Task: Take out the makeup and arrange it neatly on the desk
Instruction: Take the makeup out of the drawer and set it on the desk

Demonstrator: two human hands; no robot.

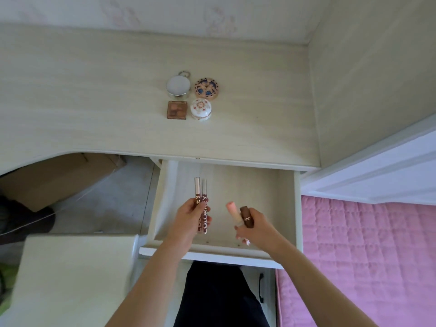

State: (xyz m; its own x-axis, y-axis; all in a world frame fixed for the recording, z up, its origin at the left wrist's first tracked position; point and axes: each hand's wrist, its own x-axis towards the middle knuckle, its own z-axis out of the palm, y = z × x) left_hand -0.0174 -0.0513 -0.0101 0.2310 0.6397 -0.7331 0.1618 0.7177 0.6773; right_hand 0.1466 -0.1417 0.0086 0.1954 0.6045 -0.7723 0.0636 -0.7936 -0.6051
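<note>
Over the open drawer [286, 204], my left hand [186, 223] grips two slim brown lip gloss tubes [200, 192] with pale caps pointing away from me. My right hand [256, 226] holds a pink lipstick [233, 212] and a brown lipstick [246, 217] side by side. On the desk [94, 90] stand a round silver compact [178, 85], a round patterned compact [207, 88], a square brown palette [177, 109] and a white floral jar [201, 109], set in a two-by-two block.
A pale wall panel [368, 79] closes the desk's right side. A pink quilted bed [365, 256] lies at the right. A cardboard box [59, 178] sits under the desk at the left, and a pale cabinet top [70, 274] is at the lower left.
</note>
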